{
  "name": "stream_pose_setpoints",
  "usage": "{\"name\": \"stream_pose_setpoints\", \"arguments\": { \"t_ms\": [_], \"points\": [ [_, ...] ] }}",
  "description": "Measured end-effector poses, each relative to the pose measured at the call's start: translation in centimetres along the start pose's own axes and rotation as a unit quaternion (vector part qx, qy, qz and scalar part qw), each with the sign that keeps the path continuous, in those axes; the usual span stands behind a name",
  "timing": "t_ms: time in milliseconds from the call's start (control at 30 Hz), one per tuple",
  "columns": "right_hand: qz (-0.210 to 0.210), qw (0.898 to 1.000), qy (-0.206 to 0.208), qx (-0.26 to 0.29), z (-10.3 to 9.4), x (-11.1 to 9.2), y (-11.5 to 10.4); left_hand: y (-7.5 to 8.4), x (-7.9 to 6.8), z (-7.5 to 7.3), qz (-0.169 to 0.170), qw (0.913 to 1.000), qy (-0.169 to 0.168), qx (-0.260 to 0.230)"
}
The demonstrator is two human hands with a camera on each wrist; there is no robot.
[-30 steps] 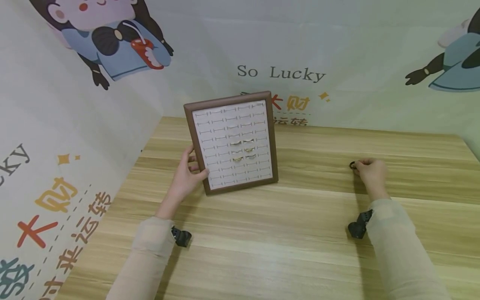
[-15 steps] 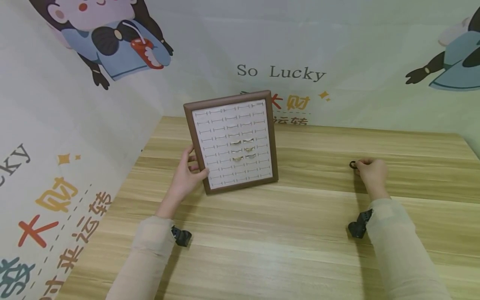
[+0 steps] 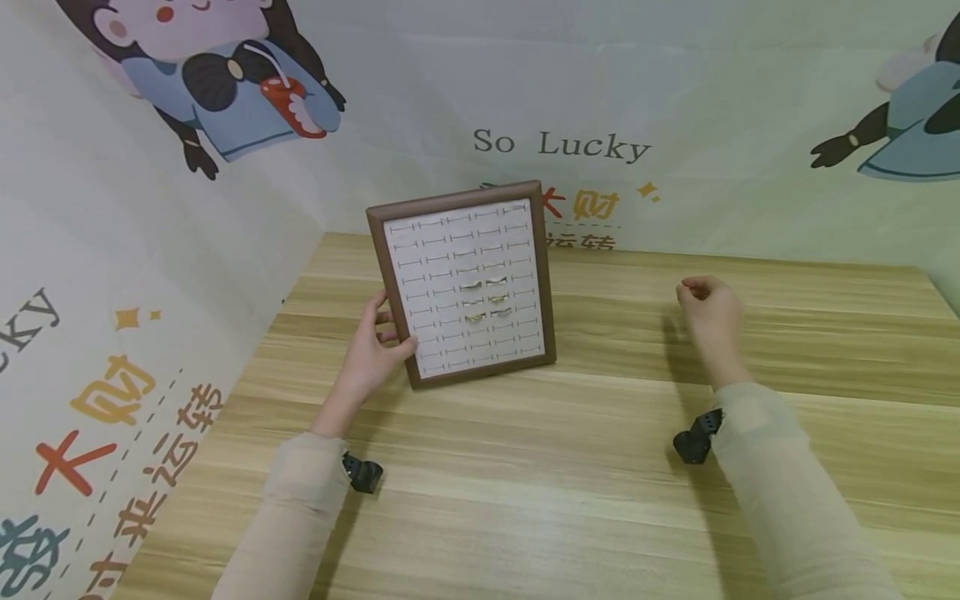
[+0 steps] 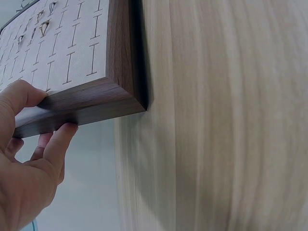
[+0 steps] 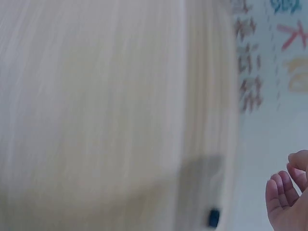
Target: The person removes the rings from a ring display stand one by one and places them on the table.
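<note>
My left hand (image 3: 369,346) grips the left edge of a brown-framed ring display board (image 3: 482,346), thumb on the front and fingers behind. The board stands tilted, its white face lined with slots. Several gold and silver rings (image 3: 487,300) sit in the middle slots, partly seen in the left wrist view as well. My right hand (image 3: 712,321) is over the table to the right, fingers loosely bent, with nothing visible between them. In the right wrist view a small, blurred dark thing (image 5: 214,218) lies on the table near that hand's shadow; its kind is unclear.
The wood-grain table (image 3: 570,467) runs back to a pale printed backdrop (image 3: 720,100), with another printed sheet along the left. A small black camera (image 3: 365,475) is on the left wrist, and another black camera (image 3: 695,442) on the right.
My right hand has moved back and slightly left. The small dark ring-shaped thing at its fingertips earlier no longer shows in the head view. My left hand and the board stay put.
</note>
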State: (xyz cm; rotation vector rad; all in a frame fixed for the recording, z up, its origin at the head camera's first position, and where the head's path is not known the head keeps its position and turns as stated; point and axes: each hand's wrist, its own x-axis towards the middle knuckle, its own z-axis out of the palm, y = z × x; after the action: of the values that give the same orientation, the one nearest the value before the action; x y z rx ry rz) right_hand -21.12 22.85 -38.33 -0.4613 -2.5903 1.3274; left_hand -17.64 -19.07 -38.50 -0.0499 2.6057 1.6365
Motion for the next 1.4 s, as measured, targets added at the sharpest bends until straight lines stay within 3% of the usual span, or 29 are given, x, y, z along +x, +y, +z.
{"name": "stream_pose_setpoints", "arguments": {
  "t_ms": [233,400,567,667,867,1067,1267,1400],
  "points": [
    [-0.094,0.995,-0.023,0.021,2.6,-1.3,-4.2,-0.1,0.0,0.0,0.003,1.0000,0.002,-0.001],
    [-0.175,0.982,-0.054,0.036,4.6,-2.6,-6.7,-0.1,0.0,0.0,0.004,1.0000,0.002,-0.003],
    [-0.224,0.971,-0.075,0.037,6.6,-4.3,-8.8,-0.1,0.0,0.0,0.007,1.0000,0.001,-0.004],
    [-0.263,0.961,-0.084,0.032,7.7,-5.4,-9.7,-0.1,-0.1,-0.1,0.006,1.0000,0.001,-0.005],
    [-0.352,0.929,-0.113,0.020,9.6,-6.8,-10.2,0.0,-0.2,-0.1,0.000,1.0000,0.000,-0.009],
    [-0.375,0.915,-0.147,-0.008,10.9,-7.4,-10.2,0.1,-0.2,-0.1,0.003,1.0000,-0.002,-0.009],
    [-0.372,0.912,-0.166,-0.040,11.4,-7.9,-10.5,0.1,-0.2,0.0,0.006,1.0000,-0.002,-0.004],
    [-0.371,0.915,-0.156,-0.044,11.8,-7.9,-10.5,0.2,-0.2,0.0,0.003,1.0000,-0.001,-0.007]
  ]
}}
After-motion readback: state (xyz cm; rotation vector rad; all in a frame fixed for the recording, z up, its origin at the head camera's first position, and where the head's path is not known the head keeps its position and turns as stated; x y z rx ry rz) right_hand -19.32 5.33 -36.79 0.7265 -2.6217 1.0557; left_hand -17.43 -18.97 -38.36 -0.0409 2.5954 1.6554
